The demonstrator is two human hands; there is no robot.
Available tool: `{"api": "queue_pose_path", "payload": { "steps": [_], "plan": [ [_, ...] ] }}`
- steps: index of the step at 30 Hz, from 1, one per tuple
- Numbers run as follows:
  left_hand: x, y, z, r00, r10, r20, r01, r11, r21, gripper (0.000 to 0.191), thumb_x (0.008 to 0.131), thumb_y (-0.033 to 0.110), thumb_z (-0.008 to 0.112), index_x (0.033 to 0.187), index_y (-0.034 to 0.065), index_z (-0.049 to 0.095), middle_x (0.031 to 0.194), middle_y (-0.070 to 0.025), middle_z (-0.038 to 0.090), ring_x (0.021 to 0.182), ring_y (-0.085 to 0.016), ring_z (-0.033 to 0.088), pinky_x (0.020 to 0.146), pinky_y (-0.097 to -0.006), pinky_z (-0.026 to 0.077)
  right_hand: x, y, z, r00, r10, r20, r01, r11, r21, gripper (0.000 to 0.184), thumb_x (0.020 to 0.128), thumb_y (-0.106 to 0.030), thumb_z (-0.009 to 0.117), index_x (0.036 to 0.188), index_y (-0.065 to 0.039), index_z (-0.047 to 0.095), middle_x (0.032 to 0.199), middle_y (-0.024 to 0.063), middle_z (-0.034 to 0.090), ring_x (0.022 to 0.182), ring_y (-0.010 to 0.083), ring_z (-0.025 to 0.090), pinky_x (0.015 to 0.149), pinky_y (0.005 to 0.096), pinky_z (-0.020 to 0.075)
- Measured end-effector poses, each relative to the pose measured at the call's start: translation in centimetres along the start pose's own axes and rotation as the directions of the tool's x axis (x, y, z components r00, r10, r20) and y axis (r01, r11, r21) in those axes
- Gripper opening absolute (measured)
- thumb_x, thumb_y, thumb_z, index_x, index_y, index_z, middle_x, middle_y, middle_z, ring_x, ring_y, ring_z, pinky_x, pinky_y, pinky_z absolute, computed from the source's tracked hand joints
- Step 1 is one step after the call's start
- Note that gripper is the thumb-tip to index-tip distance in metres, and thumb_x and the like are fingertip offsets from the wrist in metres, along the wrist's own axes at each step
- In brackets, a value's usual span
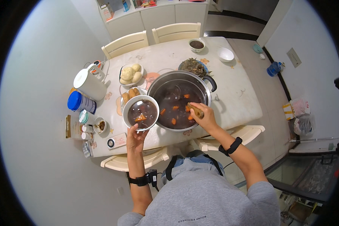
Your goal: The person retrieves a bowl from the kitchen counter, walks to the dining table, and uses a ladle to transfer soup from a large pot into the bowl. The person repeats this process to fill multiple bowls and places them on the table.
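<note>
My left hand (136,139) holds a white bowl (125,116) from below and the near side, thumb at the rim. Dark reddish-brown soup fills most of the bowl, with an orange chunk (140,117) in it. The bowl is just left of a large stainless steel pot (169,80), which holds the same dark soup with several orange chunks (175,107). Over the pot's right side, my right hand (205,116) grips the wooden handle (196,110) of a utensil. Its lower end cannot be made out clearly in the soup.
Behind the pot lies a plate of dried leaves (193,67). Farther back are a filled bowl (197,45) and an empty white bowl (225,54). Buns (128,74), fried dough (130,94), a white kettle (89,83) and a phone (117,141) are left. Chairs (234,137) surround the table.
</note>
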State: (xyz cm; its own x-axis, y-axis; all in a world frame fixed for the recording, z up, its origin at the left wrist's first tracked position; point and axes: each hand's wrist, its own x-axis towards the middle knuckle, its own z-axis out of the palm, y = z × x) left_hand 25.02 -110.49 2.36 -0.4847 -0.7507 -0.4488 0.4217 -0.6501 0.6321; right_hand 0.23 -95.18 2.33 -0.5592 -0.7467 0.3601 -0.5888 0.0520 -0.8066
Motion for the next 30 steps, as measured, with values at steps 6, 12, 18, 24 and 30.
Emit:
{"api": "queue_pose_path", "payload": {
  "steps": [6, 12, 18, 24, 30],
  "plan": [
    [0.1, -0.1, 0.3, 0.999, 0.037, -0.038, -0.036, 0.999, 0.022, 0.044, 0.075, 0.013, 0.061, 0.114, 0.0013, 0.046, 0.11, -0.0136, 0.054, 0.1, -0.027, 0.053, 0.086, -0.0414, 0.049, 0.7, 1.5, -0.8, 0.775, 0.617, 0.137, -0.574, 0.596, 0.561, 0.024, 0.083, -0.018, 0.056, 0.098, -0.001, 0.06, 0.066, 0.0047, 0.055, 0.053, 0.0092, 0.053, 0.05, 0.0228, 0.0516],
    [0.4, -0.1, 0.5, 0.999, 0.03, 0.028, -0.031, 0.999, 0.027, 0.045, 0.076, 0.014, 0.06, 0.116, 0.001, 0.045, 0.112, -0.0139, 0.053, 0.101, -0.027, 0.053, 0.087, -0.0403, 0.048, 0.6, 0.0, -4.9, 0.799, 0.58, 0.16, -0.564, 0.63, 0.534, 0.026, 0.084, -0.02, 0.054, 0.101, -0.001, 0.06, 0.066, 0.0031, 0.055, 0.052, 0.0076, 0.052, 0.049, 0.0223, 0.0513],
    [0.9, -0.1, 1.1, 0.999, -0.011, 0.045, 0.009, 0.999, 0.038, 0.044, 0.078, 0.017, 0.06, 0.116, 0.0014, 0.045, 0.112, -0.0135, 0.054, 0.101, -0.027, 0.053, 0.086, -0.039, 0.048, 2.3, -3.8, -9.3, 0.838, 0.538, 0.092, -0.507, 0.704, 0.497, 0.028, 0.084, -0.022, 0.054, 0.102, -0.001, 0.06, 0.064, 0.0029, 0.055, 0.051, 0.0074, 0.051, 0.047, 0.0211, 0.049],
    [1.7, -0.9, 1.9, 0.996, -0.072, 0.05, 0.069, 0.995, 0.067, 0.045, 0.076, 0.02, 0.062, 0.116, 0.006, 0.045, 0.111, -0.0102, 0.053, 0.101, -0.025, 0.052, 0.085, -0.0401, 0.048, 4.1, -8.6, -13.6, 0.878, 0.477, 0.044, -0.436, 0.758, 0.485, 0.03, 0.083, -0.023, 0.054, 0.101, 0.0, 0.06, 0.064, 0.0034, 0.056, 0.053, 0.0069, 0.052, 0.047, 0.0204, 0.0478],
    [2.1, -2.2, 4.0, 0.992, -0.097, 0.082, 0.087, 0.989, 0.12, 0.044, 0.077, 0.022, 0.063, 0.114, 0.0064, 0.047, 0.108, -0.008, 0.055, 0.1, -0.023, 0.053, 0.084, -0.0389, 0.048, 5.0, -11.9, -15.9, 0.893, 0.447, 0.06, -0.414, 0.76, 0.5, 0.031, 0.082, -0.024, 0.053, 0.098, 0.001, 0.061, 0.063, 0.0039, 0.056, 0.052, 0.0072, 0.053, 0.046, 0.02, 0.0468]
  ]
}}
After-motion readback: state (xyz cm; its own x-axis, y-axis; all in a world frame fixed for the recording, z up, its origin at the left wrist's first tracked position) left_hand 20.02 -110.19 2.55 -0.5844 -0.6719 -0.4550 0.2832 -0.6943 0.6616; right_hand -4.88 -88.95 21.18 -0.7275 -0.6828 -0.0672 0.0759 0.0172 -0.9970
